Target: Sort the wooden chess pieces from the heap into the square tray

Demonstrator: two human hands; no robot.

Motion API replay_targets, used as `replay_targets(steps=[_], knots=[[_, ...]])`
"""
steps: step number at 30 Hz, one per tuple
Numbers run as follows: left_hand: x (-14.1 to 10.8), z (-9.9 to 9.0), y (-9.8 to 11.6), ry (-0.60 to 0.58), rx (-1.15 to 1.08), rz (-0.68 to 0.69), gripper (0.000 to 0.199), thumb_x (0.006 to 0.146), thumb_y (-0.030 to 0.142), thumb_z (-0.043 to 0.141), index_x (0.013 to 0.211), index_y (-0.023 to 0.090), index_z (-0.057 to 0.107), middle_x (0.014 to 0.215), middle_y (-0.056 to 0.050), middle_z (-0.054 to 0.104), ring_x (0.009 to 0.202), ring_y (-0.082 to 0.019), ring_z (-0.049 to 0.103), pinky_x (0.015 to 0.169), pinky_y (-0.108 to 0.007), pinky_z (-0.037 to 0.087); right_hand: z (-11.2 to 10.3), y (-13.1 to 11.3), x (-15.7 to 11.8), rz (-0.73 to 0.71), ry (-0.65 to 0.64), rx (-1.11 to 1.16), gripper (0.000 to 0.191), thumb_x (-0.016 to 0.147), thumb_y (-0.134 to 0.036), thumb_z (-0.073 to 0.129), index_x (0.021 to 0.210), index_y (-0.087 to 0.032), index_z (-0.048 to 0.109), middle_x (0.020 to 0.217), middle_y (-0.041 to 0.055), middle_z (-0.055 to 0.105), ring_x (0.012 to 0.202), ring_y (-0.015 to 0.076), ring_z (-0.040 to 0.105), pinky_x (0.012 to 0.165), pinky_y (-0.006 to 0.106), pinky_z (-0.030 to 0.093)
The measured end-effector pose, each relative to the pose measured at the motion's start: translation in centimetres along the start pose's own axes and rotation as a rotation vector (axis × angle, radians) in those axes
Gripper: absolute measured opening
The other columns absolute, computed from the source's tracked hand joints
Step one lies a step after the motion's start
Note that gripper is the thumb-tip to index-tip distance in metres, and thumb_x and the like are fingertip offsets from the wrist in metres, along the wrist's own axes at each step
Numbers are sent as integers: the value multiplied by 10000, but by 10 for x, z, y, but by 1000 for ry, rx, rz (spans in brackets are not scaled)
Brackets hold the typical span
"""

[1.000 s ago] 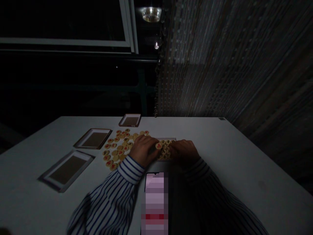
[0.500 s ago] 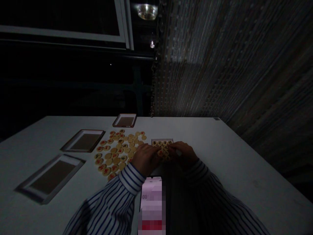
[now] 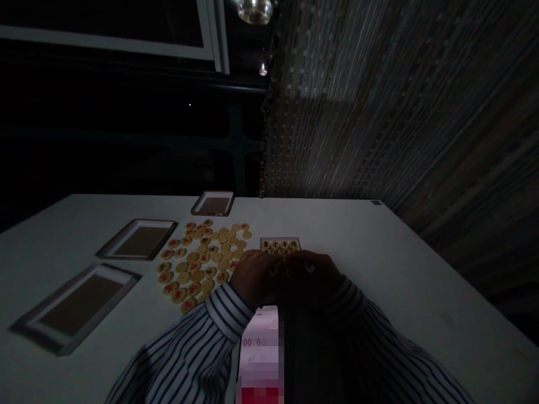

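Both hands meet over the near part of a small open box [image 3: 279,239], its far rows filled with round Chinese chess pieces [image 3: 278,245] marked in black. My left hand [image 3: 256,275] is at the left, knuckles up, fingers curled inward. From the right comes my right hand [image 3: 315,272], also bent inward, its fingertips close to the left ones. Deep shadow covers the fingertips, so what they hold cannot be made out. Left of my left hand lies a loose spread of wooden chess pieces [image 3: 197,275], some with red or black characters, others plain.
Three shallow trays or lids stand on the white table [image 3: 400,292]: one near left [image 3: 82,306], one behind it [image 3: 145,241], one at the back [image 3: 213,205]. A lit phone [image 3: 259,356] is between my forearms. A string curtain [image 3: 337,112] hangs behind the table.
My hands have drawn closer together and now cover the nearer pieces in the box that showed between them before. The view has shifted slightly.
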State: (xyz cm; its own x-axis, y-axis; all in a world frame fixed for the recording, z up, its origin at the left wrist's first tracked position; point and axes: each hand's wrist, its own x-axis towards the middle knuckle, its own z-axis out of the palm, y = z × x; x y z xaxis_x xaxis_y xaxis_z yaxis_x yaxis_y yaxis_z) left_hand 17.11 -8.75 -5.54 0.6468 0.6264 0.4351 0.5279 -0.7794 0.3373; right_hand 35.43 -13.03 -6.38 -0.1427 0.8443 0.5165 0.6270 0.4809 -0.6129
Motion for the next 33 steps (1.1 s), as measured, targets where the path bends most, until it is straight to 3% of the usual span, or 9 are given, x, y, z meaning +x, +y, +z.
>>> replay_targets(steps=[5, 11, 23, 29, 33], knots=[[0, -1, 2, -18, -27, -10, 216, 757, 288, 514, 925, 201, 618, 779, -48, 662, 751, -193, 595, 683, -342, 444, 1, -5, 1, 70, 5, 69, 177, 721, -273, 564, 837, -170, 648, 786, 62, 682, 685, 155, 628, 581, 247, 499], [-3, 0, 1, 37, -228, -46, 236, 764, 262, 500, 956, 170, 601, 830, -64, 663, 796, -181, 599, 694, -324, 477, -3, -7, 1, 82, -25, 107, 168, 731, -253, 552, 843, -167, 645, 791, 63, 677, 715, 157, 624, 626, 271, 506], [-3, 2, 6, 95, -513, -260, 196, 733, 216, 521, 874, 178, 650, 829, -51, 687, 764, -155, 628, 697, -280, 509, -3, -6, -3, 50, 7, 80, 182, 732, -236, 542, 881, -175, 628, 805, 58, 669, 692, 136, 611, 590, 251, 485], [-2, 3, 7, 118, -549, -295, 185, 737, 251, 526, 850, 184, 656, 826, -39, 690, 759, -149, 631, 701, -265, 512, 0, -2, -1, -68, 24, -30, 245, 708, -305, 564, 898, -166, 634, 784, 87, 660, 693, 167, 610, 601, 279, 480], [-1, 2, 8, 121, -539, -319, 183, 735, 258, 531, 851, 194, 657, 831, -32, 691, 767, -144, 633, 715, -252, 509, -3, -10, 10, -128, -59, -236, 200, 676, -355, 590, 809, -222, 658, 687, 46, 660, 602, 160, 592, 515, 253, 444]])
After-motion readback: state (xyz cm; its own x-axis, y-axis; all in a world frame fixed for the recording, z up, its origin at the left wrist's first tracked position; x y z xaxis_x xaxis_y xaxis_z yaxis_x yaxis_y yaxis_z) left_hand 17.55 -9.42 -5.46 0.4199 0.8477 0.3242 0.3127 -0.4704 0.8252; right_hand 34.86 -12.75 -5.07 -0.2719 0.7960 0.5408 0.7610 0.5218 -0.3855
